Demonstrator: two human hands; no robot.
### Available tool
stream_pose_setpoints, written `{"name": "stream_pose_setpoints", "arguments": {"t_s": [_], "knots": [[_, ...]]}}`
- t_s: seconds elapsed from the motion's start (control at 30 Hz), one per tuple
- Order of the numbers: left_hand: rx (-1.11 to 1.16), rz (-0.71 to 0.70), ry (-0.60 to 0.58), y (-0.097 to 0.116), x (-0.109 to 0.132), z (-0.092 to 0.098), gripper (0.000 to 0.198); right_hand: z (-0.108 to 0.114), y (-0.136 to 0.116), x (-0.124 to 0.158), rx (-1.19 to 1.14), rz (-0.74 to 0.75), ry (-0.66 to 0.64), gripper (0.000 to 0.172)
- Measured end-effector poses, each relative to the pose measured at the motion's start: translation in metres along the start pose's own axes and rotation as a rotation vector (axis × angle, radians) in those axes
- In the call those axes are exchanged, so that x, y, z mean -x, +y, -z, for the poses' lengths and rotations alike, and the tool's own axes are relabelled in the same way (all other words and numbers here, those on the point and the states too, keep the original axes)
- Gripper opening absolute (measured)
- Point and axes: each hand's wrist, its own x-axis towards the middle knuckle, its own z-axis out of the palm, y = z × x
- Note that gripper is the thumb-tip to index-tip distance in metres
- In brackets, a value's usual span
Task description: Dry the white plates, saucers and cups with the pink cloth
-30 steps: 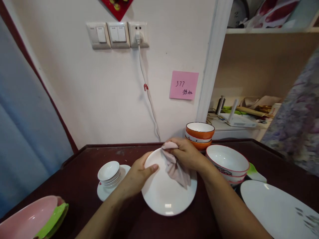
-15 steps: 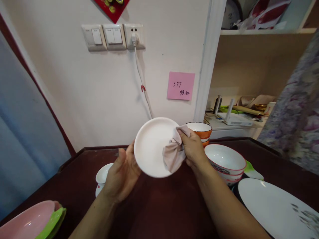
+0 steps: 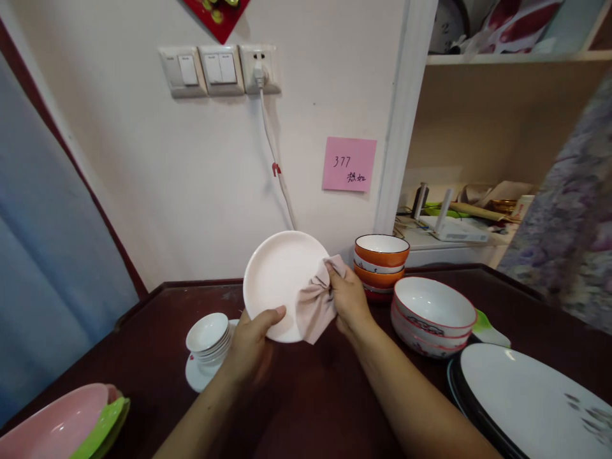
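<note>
White plate (image 3: 277, 277), rim (image 3: 247, 284) between hands (image 3: 253, 338) (image 3: 351, 298)

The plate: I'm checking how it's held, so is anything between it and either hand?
Yes, the cloth is bunched between the right hand and the right side of the plate. Nothing visible separates the left hand from it.

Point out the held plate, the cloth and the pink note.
Held plate (image 3: 278, 277), head view: the face turned toward the camera.
Cloth (image 3: 313, 307), head view: its loose folds.
Pink note (image 3: 349, 164), head view: the middle of its paper.
</note>
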Motion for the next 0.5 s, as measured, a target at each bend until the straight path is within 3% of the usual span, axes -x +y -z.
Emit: {"name": "stream_pose_setpoints", "arguments": {"t_s": [0.13, 0.23, 0.4, 0.5], "knots": [[-0.130, 0.162, -0.090, 0.008, -0.001, 0.013, 0.068, 0.015, -0.025, -0.008, 0.223, 0.165, -0.115, 0.028], [-0.251, 0.299, -0.209, 0.013, -0.003, 0.026, 0.068, 0.023, -0.047, -0.006, 0.446, 0.242, -0.306, 0.021], [-0.369, 0.461, -0.344, 0.020, -0.005, 0.038, 0.058, 0.020, -0.068, 0.012, 0.694, 0.144, -0.679, 0.011], [-0.360, 0.457, -0.374, 0.018, -0.003, 0.035, 0.041, 0.017, -0.067, 0.017, 0.656, 0.055, -0.715, 0.007]]}}
